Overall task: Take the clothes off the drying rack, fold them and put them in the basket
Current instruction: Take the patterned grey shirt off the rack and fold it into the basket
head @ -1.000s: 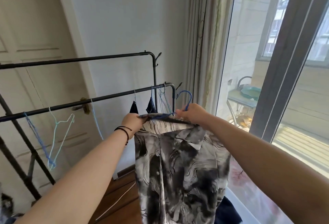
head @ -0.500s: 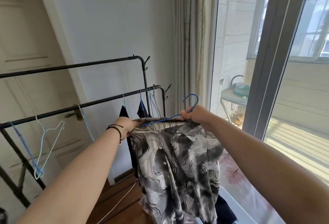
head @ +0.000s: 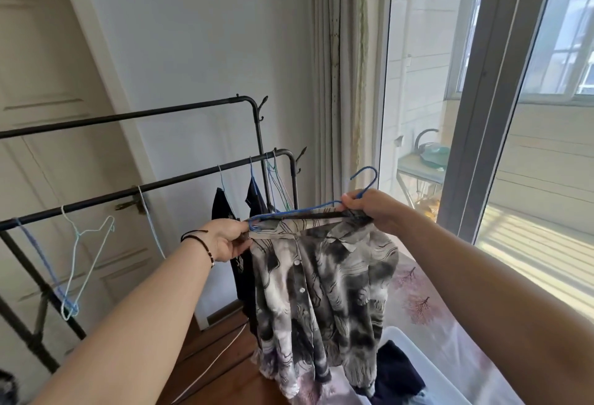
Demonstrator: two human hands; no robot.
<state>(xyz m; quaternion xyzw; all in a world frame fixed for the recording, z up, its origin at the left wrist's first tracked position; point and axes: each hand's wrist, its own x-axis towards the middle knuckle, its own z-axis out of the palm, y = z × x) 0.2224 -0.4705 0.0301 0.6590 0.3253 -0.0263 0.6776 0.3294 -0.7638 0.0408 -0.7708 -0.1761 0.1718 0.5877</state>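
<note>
Your left hand (head: 229, 239) and right hand (head: 369, 208) pinch opposite shoulders of the shirt (head: 321, 292). The hanger (head: 299, 211) runs level between them at mid-frame; slide it out rightward.

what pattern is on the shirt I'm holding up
A grey, black and white marbled swirl print on the shirt, clearest in the head view.

daylight floods in from the tall glass balcony door with its grey frame (head: 475, 115) on the right; the panes are glaring and washed out; sunlit stripes fall across the pale balcony floor (head: 530, 244); the plain white wall (head: 199, 51) is evenly and softly lit, with faint shadows; wide-angle distortion bends the door frame and the cream panelled door (head: 38, 115) at the left edge; focus is fairly sharp centrally, softer at the corners
</note>
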